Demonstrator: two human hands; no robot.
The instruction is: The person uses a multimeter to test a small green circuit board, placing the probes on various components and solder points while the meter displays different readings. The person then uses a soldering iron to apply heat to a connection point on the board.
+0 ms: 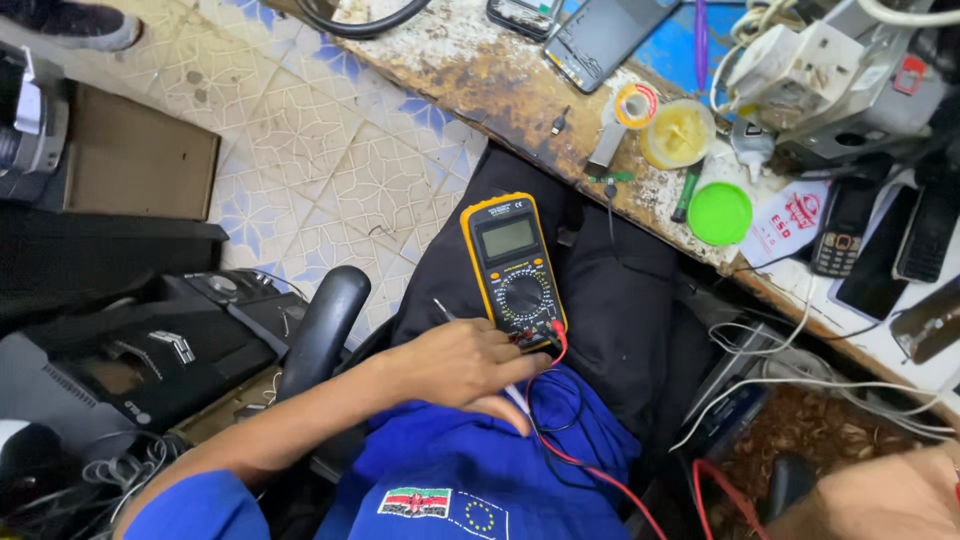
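A yellow-and-black digital multimeter (pixel 512 265) lies on my lap, on dark trousers, screen facing up. My left hand (pixel 455 362) rests at its lower end, fingers pinched on a test lead plug (pixel 530 343) at the sockets. A thin metal probe tip (pixel 441 307) pokes out behind that hand. Red and black leads (pixel 560 445) loop down over my blue overall. My right hand (pixel 880 498) shows only partly at the bottom right corner, next to a red wire (pixel 712 478); its fingers are hidden.
A worn workbench (pixel 500 80) runs along the top right, carrying phones (pixel 600 35), a solder reel (pixel 635 104), a yellow tub (pixel 678 133), a green lid (pixel 719 213) and a white power strip (pixel 800 65). A chair armrest (pixel 325 325) and black equipment (pixel 130 350) stand left. White cables (pixel 800 370) hang under the bench.
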